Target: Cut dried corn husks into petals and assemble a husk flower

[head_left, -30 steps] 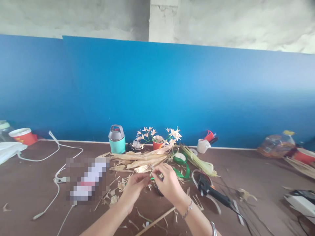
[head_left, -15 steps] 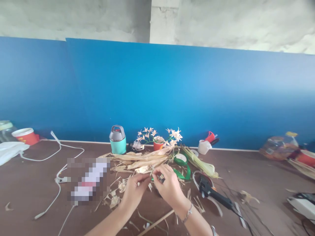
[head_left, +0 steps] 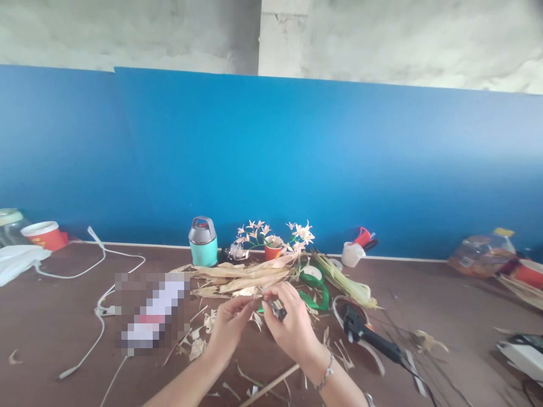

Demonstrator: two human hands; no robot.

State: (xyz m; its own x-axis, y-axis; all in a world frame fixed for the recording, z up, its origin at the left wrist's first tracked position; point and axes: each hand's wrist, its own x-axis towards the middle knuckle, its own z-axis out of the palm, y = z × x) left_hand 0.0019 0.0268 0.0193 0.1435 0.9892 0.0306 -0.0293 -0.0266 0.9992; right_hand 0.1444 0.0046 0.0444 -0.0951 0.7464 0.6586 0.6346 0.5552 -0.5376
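Observation:
My left hand (head_left: 229, 325) and my right hand (head_left: 288, 322) meet over the middle of the table, their thumbs and forefingers pinched close together. Whatever lies between the fingertips is small and mostly covered; I cannot make it out. Just beyond my hands lies a pile of dried corn husks (head_left: 250, 272). Small husk scraps (head_left: 197, 347) are strewn around my left wrist. Past my right hand sits a roll of green tape (head_left: 322, 297) with a loose end. Part of a dark object (head_left: 278, 311) shows under my right fingers.
Behind the husks, pale star-shaped flowers (head_left: 303, 233) rise from a red cup (head_left: 272, 249). A teal lidded container (head_left: 203, 246) stands left of them. On the right lies a black corded tool (head_left: 373, 336); a bundle of pale green husks (head_left: 345, 282) lies behind it. White cables (head_left: 102, 316) cross the left side.
Both hands stay nearly in place, with small shifts of the fingers. The pale tip that showed above the fingertips is now less visible, and more of the dark object shows under my right hand.

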